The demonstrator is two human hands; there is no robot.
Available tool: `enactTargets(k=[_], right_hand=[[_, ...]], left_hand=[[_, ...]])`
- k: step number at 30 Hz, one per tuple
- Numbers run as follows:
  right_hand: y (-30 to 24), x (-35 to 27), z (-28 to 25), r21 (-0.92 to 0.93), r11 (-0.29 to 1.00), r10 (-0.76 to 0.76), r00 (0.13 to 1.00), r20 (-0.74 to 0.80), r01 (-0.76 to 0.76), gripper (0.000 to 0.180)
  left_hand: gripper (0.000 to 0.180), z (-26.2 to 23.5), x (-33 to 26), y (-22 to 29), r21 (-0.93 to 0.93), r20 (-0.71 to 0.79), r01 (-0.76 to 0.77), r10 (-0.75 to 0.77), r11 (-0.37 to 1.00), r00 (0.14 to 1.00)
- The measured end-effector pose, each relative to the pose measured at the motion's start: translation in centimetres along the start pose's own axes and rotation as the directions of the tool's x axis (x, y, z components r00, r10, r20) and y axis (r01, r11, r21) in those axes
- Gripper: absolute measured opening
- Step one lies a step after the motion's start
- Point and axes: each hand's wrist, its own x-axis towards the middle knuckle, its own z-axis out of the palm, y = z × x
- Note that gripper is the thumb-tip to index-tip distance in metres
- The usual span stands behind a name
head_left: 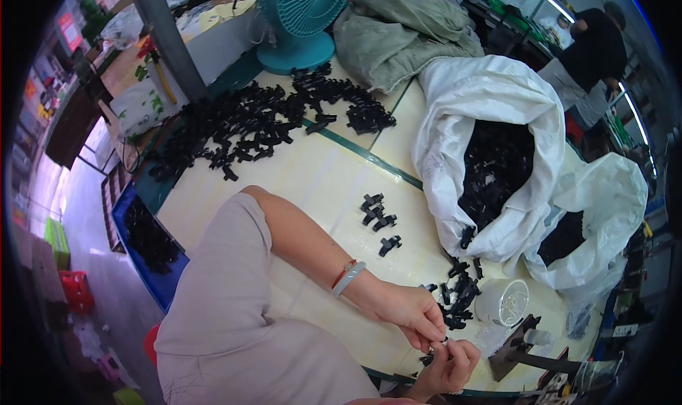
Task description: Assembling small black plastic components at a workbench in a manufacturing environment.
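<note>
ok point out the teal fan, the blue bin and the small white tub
teal fan [304,7], head view, on its grille
blue bin [160,286], head view, on its near rim
small white tub [503,303], head view, on its clear lid

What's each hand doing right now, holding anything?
Left hand: fingers pinched shut on a small black plastic part.
Right hand: curled shut on the same small black plastic part from below.

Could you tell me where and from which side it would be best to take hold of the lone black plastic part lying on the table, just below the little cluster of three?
The lone black part lies flat and apart from the cluster, bare table around it. Probably come from above, fingers across its narrower middle; finer shape is too small to tell.
</note>
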Motion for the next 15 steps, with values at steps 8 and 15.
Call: enactTargets(k=[8, 15], right_hand=[[-1.6, 1.3, 1.9, -0.094, 0.995, 0.039, 0.999, -0.019, -0.041, 0.020], [-0.7, 2.8, 2.1, 0.159, 0.972, 0.167, 0.985, 0.029, -0.170, 0.023]], left_hand=[[0.024, -0.7, -0.3, 1.0, 0.258, -0.132, -0.159, 0.197, 0.953, 0.971], [0.021, -0.8, -1.1, 2.9, 0.195, -0.196, -0.114, 0.153, 0.974, 0.969]])
